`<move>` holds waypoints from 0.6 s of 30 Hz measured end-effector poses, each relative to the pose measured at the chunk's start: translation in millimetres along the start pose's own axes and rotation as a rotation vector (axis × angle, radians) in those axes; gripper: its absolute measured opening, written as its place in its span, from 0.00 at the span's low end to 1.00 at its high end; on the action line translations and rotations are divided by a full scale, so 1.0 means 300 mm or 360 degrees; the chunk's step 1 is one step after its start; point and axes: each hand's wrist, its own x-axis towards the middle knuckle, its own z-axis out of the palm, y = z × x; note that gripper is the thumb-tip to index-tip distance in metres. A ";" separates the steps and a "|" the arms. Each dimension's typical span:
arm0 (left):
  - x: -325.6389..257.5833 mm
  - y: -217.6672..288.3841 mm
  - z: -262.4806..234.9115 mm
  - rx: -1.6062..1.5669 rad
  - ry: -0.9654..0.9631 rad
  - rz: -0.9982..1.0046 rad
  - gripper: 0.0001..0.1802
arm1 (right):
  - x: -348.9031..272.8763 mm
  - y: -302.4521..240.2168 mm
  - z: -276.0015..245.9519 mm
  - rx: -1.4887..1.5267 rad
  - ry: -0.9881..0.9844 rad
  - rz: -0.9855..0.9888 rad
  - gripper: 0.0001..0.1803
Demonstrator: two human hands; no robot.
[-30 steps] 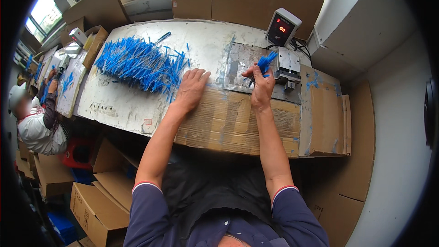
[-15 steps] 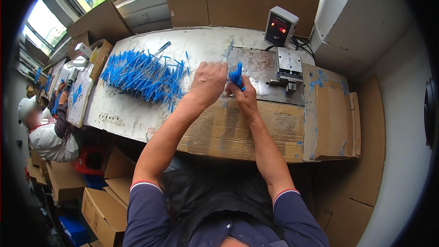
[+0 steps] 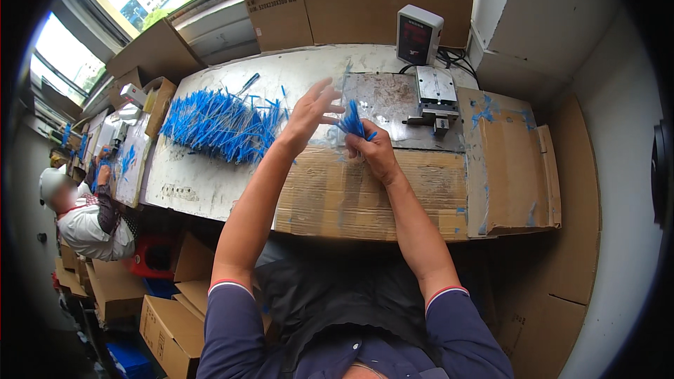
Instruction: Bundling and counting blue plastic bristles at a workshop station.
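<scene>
My right hand is closed round a bundle of thin blue-ended strips, whose blue tips fan out above my fingers. Just left of the bundle, my left hand has its fingers stretched apart and holds nothing. A large pile of similar blue-tipped strips lies on the white table to the left. The exact kind of strip is too fine to make out. Beneath my hands is a flat cardboard sheet along the table's front edge.
A metal press-like fixture stands on a steel plate at right, with a display box behind it. A cardboard flap covers the table's right end. A screwdriver lies behind the pile. Another person works at far left.
My left hand has opened and moved left, away from the bundle. The bundle in my right hand now tilts to the left. The red digits on the display box have dimmed.
</scene>
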 end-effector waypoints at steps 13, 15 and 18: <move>0.034 -0.001 0.033 -0.0266 0.0154 -0.0025 0.11 | -0.017 0.012 0.004 0.0087 -0.0115 0.0045 0.07; 0.036 0.019 0.032 -0.0479 0.0461 0.0067 0.09 | -0.022 0.003 -0.002 0.0098 -0.0087 0.0158 0.05; 0.041 0.032 -0.047 -0.0712 0.0739 0.0158 0.09 | -0.017 0.001 0.012 0.0183 -0.0108 0.0140 0.05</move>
